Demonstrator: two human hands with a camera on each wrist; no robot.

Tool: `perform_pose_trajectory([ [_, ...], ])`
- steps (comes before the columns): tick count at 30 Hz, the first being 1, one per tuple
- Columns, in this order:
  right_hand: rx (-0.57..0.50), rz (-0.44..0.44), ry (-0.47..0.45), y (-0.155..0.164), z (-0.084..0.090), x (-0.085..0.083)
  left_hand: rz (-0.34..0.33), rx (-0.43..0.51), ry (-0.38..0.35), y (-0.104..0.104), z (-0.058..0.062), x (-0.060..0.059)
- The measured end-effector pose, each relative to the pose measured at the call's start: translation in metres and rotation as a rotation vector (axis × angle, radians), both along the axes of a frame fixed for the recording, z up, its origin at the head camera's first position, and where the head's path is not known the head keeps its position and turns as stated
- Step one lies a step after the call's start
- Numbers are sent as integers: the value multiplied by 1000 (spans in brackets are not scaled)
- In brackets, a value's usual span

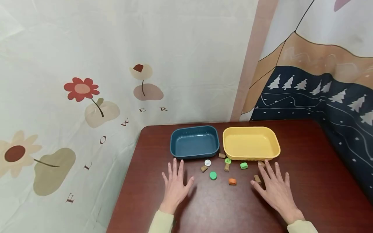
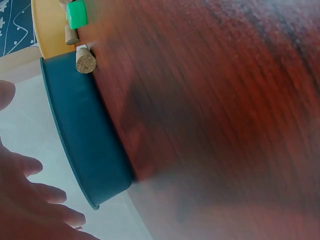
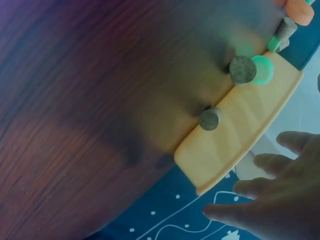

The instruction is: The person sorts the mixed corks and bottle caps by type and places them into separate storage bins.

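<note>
My left hand (image 1: pixel 175 183) lies flat on the dark red table (image 1: pixel 221 210) with fingers spread, just in front of the empty blue tray (image 1: pixel 194 142). Flat and spread as well, my right hand (image 1: pixel 274 187) rests in front of the empty yellow tray (image 1: pixel 250 143). Between the hands lie a white cap (image 1: pixel 207 162), green caps (image 1: pixel 213 175), an orange cap (image 1: pixel 232 181) and several corks (image 1: pixel 226 167). One cork (image 1: pixel 257 179) sits beside my right index finger. The left wrist view shows the blue tray's wall (image 2: pixel 85 130) and a cork (image 2: pixel 85 61). The right wrist view shows the yellow tray's wall (image 3: pixel 240 130) with corks (image 3: pixel 210 119) against it.
The table stands in a corner. A flower-print cloth (image 1: pixel 87 97) hangs behind and to the left, and a cloth with white trees (image 1: pixel 320 94) to the right. Bare wood stretches along the table's near side and right of the yellow tray.
</note>
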State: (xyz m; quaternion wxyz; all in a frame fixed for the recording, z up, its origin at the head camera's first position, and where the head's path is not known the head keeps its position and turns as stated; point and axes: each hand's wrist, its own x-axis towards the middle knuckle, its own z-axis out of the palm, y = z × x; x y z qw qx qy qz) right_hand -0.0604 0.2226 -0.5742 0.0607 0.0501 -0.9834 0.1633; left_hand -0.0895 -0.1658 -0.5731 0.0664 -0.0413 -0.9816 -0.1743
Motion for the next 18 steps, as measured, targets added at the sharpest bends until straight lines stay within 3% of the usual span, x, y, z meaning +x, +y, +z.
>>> perform_pose_trajectory([
  [9, 17, 61, -30, 10, -3, -5, 2, 17, 5, 4, -1, -3],
  [18, 38, 123, -47, 14, -11, -7, -57, 34, 22, 26, 0, -6],
])
